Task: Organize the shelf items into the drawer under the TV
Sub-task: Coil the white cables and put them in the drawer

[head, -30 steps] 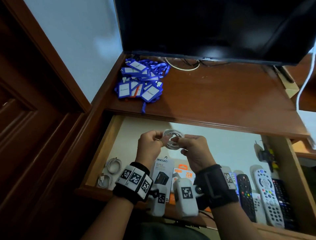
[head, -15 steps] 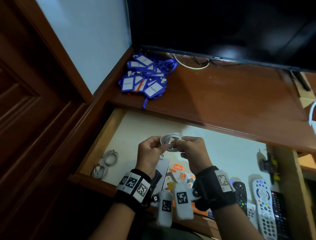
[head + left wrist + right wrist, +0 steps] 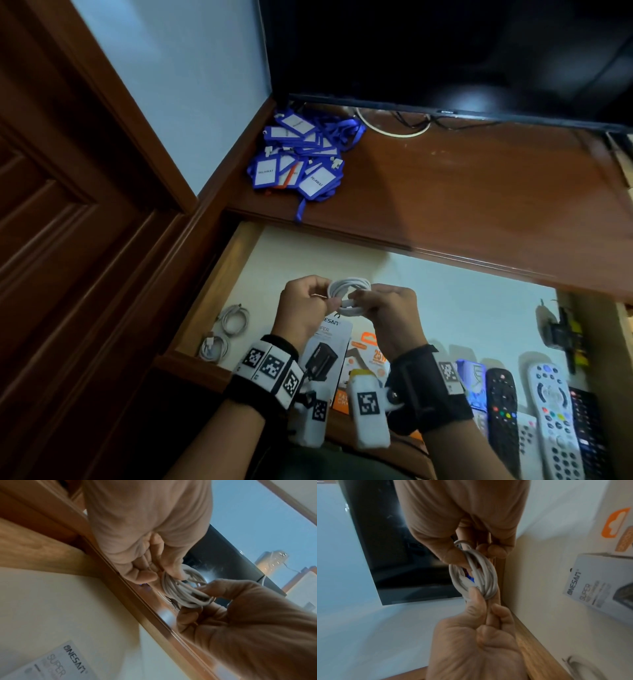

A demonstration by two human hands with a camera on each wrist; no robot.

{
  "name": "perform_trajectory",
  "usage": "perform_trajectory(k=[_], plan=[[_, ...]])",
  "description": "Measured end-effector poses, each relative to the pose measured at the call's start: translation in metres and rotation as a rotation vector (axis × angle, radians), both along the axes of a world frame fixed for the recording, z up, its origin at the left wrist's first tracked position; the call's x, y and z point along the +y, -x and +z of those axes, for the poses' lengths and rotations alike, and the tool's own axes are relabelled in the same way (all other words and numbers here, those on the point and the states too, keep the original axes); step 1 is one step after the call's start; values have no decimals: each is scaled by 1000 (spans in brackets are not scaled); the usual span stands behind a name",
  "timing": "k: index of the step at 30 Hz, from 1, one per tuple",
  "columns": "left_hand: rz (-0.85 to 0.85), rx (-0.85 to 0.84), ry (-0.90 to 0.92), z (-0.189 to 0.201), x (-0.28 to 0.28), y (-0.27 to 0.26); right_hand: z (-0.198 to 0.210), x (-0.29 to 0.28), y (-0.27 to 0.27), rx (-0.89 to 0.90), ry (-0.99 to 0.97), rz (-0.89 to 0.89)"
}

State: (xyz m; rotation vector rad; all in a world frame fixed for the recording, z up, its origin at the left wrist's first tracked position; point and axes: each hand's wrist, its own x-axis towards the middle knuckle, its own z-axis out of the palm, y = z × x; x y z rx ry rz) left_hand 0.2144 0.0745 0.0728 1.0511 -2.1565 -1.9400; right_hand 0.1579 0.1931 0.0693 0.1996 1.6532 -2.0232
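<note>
Both hands, left hand (image 3: 303, 301) and right hand (image 3: 387, 308), pinch the white cable coil (image 3: 349, 296) between us; next we set it below in the drawer (image 3: 445, 301) by the other coils (image 3: 226, 332).

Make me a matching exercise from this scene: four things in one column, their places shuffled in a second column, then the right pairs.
Things:
1. white cable coil
2. blue badge holders
3. remote controls
4. two coiled cables

Places:
A. right end of the drawer
B. on the shelf, left of the TV
C. front left corner of the drawer
D. held between left hand and right hand

Pairs: 1-D, 2-B, 3-A, 4-C
</note>
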Motion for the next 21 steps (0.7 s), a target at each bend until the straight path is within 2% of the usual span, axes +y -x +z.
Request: perform_trajectory(k=[4, 7, 10, 13, 16, 18, 21], plan=[[-5, 15, -46, -2, -8, 4, 0, -6, 2, -109, 101, -37], [26, 47, -179, -3, -15, 6, 1, -9, 5, -101, 146, -25], [16, 130, -392, 1, -22, 6, 4, -6, 13, -52, 88, 81], [-10, 117, -534, 2, -29, 6, 5, -3, 18, 6, 24, 202], [-79, 25, -494, 0, -37, 3, 3, -2, 18, 20, 17, 316], [-149, -14, -447, -1, -43, 0, 5, -1, 14, -13, 80, 421], [-138, -12, -411, -3, -47, -3, 7, 0, 10, -97, 166, 458]])
